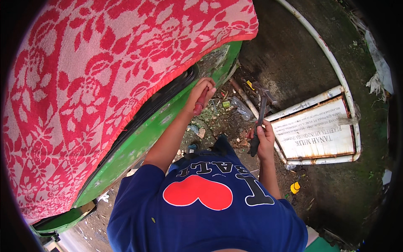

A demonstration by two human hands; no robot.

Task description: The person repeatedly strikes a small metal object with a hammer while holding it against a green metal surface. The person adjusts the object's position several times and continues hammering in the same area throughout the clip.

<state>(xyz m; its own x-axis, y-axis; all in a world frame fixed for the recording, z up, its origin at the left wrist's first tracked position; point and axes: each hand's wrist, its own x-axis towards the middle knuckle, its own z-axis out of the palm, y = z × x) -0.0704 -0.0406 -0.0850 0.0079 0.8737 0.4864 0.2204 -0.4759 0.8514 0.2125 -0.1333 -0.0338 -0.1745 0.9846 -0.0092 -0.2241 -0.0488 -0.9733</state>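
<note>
My left hand [201, 93] is closed around a tool with a red handle [200, 106]. The handle's rounded end sticks out below the fist; the tool's other end is hidden, so I cannot tell its exact kind. This hand is right beside a green, patchy vehicle panel [157, 126]. To the right, my right hand [264, 138] grips a hammer [262, 110] by its dark handle. The hammer's metal head points up and away from me, apart from the left hand.
A red and pink floral towel [96, 80] drapes over the vehicle at left. On the right, a rusty white sign [319, 138] in a bent pipe frame [331, 50] lies on the ground. Litter, including a yellow scrap [295, 187], dots the dirt.
</note>
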